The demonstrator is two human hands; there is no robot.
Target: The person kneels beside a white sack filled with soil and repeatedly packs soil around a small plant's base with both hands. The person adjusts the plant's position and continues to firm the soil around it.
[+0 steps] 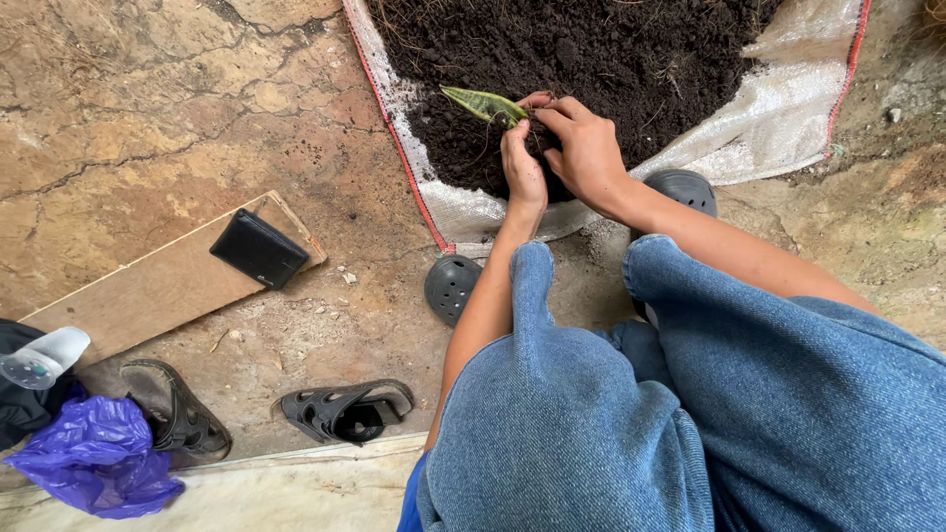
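- The floor (148,108) is rough, cracked stone or cement, tan and brown, dusty, with small pebbles scattered on it.
- A white woven sack (778,108) with a red edge stripe lies spread flat on the floor and carries a heap of dark soil (591,49).
- The small green plant cutting (481,102) lies at the near edge of the soil heap, its leaf pointing away from the sack's middle toward the red stripe.
- The left hand (522,167) is clamped around the base of the cutting, fingers curled shut on it.
- The right hand (583,148) is just beside the left, touching it, fingers bent over the same base and pressing into the soil.
- The person squats at the sack's near edge in blue jeans and dark grey clogs (451,288).
- A flat wooden board (148,291) lies well apart from the sack, with a black wallet-like case (258,248) on it.
- Beyond the board's near side lie two black sandals (340,409), a crumpled purple plastic bag (94,458) and a clear spray bottle (44,357).
- Pale sheeting (246,493) runs along the floor just past the sandals.
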